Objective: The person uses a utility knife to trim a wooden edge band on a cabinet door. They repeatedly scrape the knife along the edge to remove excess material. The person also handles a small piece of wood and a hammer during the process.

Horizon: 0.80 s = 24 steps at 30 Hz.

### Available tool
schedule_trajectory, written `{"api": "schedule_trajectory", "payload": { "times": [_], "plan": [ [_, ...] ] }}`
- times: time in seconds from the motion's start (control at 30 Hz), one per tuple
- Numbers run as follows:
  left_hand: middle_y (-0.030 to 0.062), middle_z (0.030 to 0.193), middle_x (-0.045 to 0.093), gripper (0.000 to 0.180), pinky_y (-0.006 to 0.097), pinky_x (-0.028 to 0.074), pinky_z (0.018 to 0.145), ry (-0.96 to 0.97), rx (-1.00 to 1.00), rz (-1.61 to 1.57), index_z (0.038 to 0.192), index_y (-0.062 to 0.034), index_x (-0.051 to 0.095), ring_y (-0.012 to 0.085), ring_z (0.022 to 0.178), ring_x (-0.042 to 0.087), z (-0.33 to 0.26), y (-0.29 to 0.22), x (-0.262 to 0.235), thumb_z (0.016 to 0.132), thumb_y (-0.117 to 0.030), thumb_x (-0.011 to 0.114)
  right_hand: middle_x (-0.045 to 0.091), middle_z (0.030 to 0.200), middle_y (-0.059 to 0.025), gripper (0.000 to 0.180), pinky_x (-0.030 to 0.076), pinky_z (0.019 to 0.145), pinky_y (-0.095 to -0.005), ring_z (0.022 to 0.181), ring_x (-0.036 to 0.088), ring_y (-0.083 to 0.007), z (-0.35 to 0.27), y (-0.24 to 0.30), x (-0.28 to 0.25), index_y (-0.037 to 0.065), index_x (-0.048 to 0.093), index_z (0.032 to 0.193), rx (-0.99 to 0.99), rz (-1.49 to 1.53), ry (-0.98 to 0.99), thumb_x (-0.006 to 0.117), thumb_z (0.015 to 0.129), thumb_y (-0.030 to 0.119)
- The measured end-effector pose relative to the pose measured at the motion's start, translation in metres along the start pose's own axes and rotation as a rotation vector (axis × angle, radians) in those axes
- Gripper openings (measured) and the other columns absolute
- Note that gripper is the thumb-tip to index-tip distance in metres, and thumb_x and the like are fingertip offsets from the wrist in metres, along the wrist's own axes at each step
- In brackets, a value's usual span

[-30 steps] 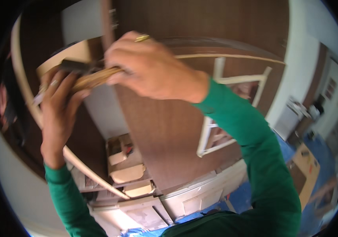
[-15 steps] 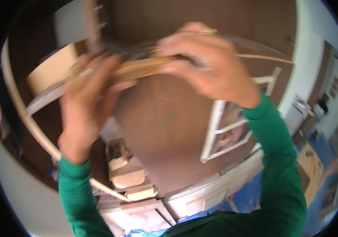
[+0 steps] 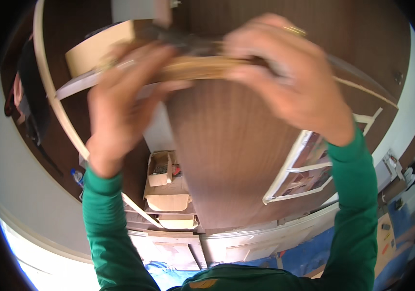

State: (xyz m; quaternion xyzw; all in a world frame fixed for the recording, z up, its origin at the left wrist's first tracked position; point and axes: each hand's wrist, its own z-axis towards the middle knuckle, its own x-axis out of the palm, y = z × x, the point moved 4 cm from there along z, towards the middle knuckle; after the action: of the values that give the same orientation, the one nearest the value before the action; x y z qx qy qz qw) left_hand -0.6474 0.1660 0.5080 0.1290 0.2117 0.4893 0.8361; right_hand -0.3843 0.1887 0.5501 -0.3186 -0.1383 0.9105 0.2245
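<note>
Both my hands are raised in front of a dark brown wood panel (image 3: 217, 155), blurred by motion. Between them runs a golden-brown, wood-coloured strip (image 3: 200, 68), roughly level. My left hand (image 3: 122, 99) is closed round the strip's left end, thumb below and fingers over the top. At the other end my right hand (image 3: 290, 72) pinches it between thumb and fingers; a dark gap shows inside that grip. Just behind the strip lies a dark, blurred object (image 3: 188, 42) whose kind I cannot make out.
A white-edged shelf (image 3: 79, 83) at left carries a pale tan box (image 3: 101, 46). Lower down are open cardboard boxes (image 3: 168, 200). Pictures (image 3: 309, 182) bordered with pale tape are on the panel at right. A pale curved edging (image 3: 64, 119) bounds the cabinet. Blue sheeting (image 3: 304, 254) covers the floor.
The view has shifted, so the cabinet and my hands appear farther right. The strip, which sloped up to the right, now lies nearly level. Both hands keep their hold.
</note>
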Motion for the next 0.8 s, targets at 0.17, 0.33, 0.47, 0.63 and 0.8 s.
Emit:
{"api": "schedule_trajectory", "payload": {
  "times": [0.17, 0.33, 0.47, 0.63, 0.8],
  "plan": [
    [0.0191, 0.119, 0.081, 0.053, 0.046, 0.058, 0.097, -0.02, 0.067, -0.164, 0.136, 0.0006, 0.078, 0.0387, 0.107, 0.074, 0.021, -0.006, 0.011, 0.087, -0.012, 0.094, 0.077, 0.116, -0.0141, 0.021, 0.057, 0.101, -0.042, 0.114, 0.071, -0.0306, -0.013, 0.0, -0.011, 0.0, 0.072, 0.111, 0.184, 0.008, 0.022, 0.085, 0.099, 0.01],
    [0.0229, 0.131, 0.081, 0.046, 0.053, 0.048, 0.123, 0.139, -0.184, 0.044, 0.14, 0.005, 0.077, 0.0428, 0.136, 0.071, -0.035, 0.053, -0.036, 0.096, -0.006, 0.087, 0.075, 0.099, -0.016, 0.021, 0.061, 0.091, -0.0476, 0.101, 0.074, -0.0375, 0.037, 0.013, 0.056, 0.002, 0.073, 0.103, -0.087, -0.002, -0.196, 0.082, 0.089, 0.016],
    [0.0239, 0.136, 0.078, 0.046, 0.053, 0.048, 0.122, 0.141, -0.114, 0.201, 0.144, 0.0077, 0.073, 0.0464, 0.14, 0.066, -0.052, 0.068, -0.039, 0.1, -0.002, 0.082, 0.078, 0.093, -0.0176, 0.017, 0.063, 0.089, -0.0474, 0.099, 0.076, -0.0372, 0.035, 0.01, 0.058, 0.001, 0.078, 0.093, -0.125, 0.1, -0.302, 0.082, 0.081, 0.013],
    [0.0238, 0.139, 0.076, 0.045, 0.053, 0.052, 0.115, 0.197, -0.063, 0.092, 0.148, 0.01, 0.069, 0.0449, 0.131, 0.068, -0.012, 0.024, -0.007, 0.108, -0.009, 0.076, 0.078, 0.088, -0.0159, 0.012, 0.064, 0.085, -0.0487, 0.098, 0.076, -0.0371, -0.007, -0.014, 0.016, 0.001, 0.078, 0.086, -0.06, 0.053, -0.23, 0.082, 0.08, 0.011],
    [0.0241, 0.139, 0.076, 0.048, 0.052, 0.051, 0.114, 0.176, -0.022, 0.112, 0.149, 0.0104, 0.068, 0.0443, 0.131, 0.067, 0.049, -0.064, 0.062, 0.108, -0.015, 0.076, 0.077, 0.087, -0.0148, 0.013, 0.062, 0.09, -0.0461, 0.098, 0.074, -0.0359, -0.094, -0.062, -0.067, 0.0, 0.077, 0.088, -0.047, 0.038, -0.194, 0.081, 0.086, 0.013]
  ]
}}
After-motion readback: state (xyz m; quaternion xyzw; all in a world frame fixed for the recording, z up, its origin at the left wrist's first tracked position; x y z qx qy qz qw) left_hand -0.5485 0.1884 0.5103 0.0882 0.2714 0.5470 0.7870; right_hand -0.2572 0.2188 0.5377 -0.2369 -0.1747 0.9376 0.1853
